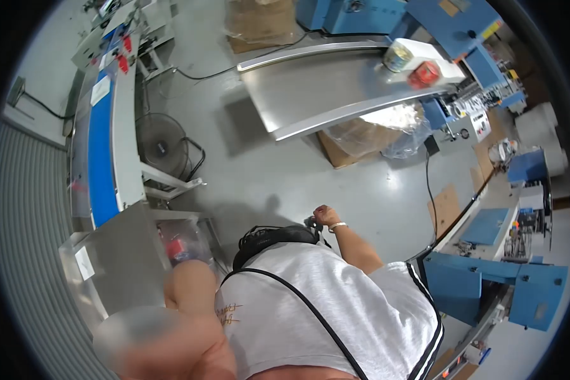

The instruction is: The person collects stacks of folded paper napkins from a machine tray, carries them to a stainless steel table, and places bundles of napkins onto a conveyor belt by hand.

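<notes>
My left arm is bent up close to the camera at the lower left. My left hand seems to lie in a large smear there, and its fingers cannot be made out. Past that elbow, a clear plastic bag with something red inside is beside a metal cabinet. My right hand, with a pale bracelet at the wrist, is held low in front of me with curled fingers. It is next to a small dark object at the end of a black waist bag.
A blue conveyor belt runs along the left, with a floor fan beside it. Ahead stands a metal chute table bearing two cans, one red. Under it is a plastic-lined carton. Blue machines line the right.
</notes>
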A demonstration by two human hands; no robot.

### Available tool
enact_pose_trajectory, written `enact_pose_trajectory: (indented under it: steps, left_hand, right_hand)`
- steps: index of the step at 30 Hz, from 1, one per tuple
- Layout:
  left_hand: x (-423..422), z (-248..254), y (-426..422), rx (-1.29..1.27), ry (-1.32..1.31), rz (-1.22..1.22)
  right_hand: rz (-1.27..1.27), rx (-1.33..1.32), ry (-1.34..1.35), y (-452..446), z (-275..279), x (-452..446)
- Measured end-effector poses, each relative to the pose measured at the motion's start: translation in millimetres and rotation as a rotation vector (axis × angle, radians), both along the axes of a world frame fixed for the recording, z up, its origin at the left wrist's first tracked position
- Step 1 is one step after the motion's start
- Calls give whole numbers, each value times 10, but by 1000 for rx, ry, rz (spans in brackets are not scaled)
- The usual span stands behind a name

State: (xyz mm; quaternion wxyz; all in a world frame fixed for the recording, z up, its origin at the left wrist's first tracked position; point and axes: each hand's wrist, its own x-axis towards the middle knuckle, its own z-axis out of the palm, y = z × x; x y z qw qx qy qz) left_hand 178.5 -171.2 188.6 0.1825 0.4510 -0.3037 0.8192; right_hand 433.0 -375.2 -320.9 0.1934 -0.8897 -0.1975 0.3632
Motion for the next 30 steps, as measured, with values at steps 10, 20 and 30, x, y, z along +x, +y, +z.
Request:
enact_pose_trajectory:
  steps: [10, 20, 30]
  left_hand:
    - [1807, 221, -1308, 47, -319, -449]
    - [2752, 168, -1760, 143, -98, -354]
    - [4402, 505, -1545, 258, -389, -663]
  right_hand:
    - [-534, 82, 267, -2304, -426, 911]
    - [-728, 100, 322, -3260, 134, 1805]
    - [-740, 280, 320, -2859, -330, 2816]
